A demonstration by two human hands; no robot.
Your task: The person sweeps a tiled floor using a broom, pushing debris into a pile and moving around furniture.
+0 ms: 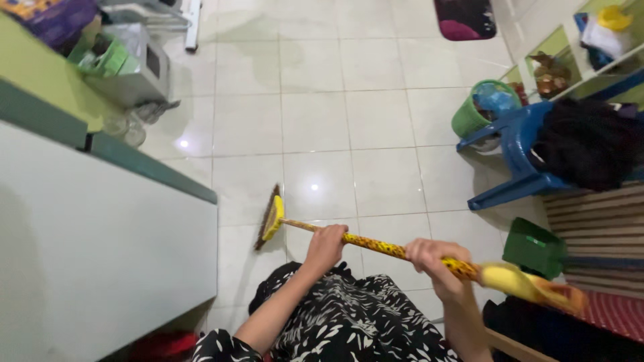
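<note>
I hold a broom with a yellow, dark-spotted handle (pixel 376 247) across my body. My left hand (pixel 327 245) is shut on the handle lower down, nearer the head. My right hand (pixel 433 263) grips it higher up, just below the yellow end cap (pixel 520 281). The broom head (pixel 270 217), yellow with dark bristles, rests on the pale tiled floor (pixel 376 121) beside the corner of a white cabinet (pixel 100 255). My black-and-white patterned clothing (pixel 342 322) fills the bottom of the view.
A blue plastic chair (pixel 516 151) with dark cloth on it stands at right, a green bucket (pixel 477 110) behind it. A green dustpan (pixel 534 248) lies by a striped mat (pixel 597 224). A grey box (pixel 144 74) sits at upper left; a dark rug (pixel 465 19) lies far off.
</note>
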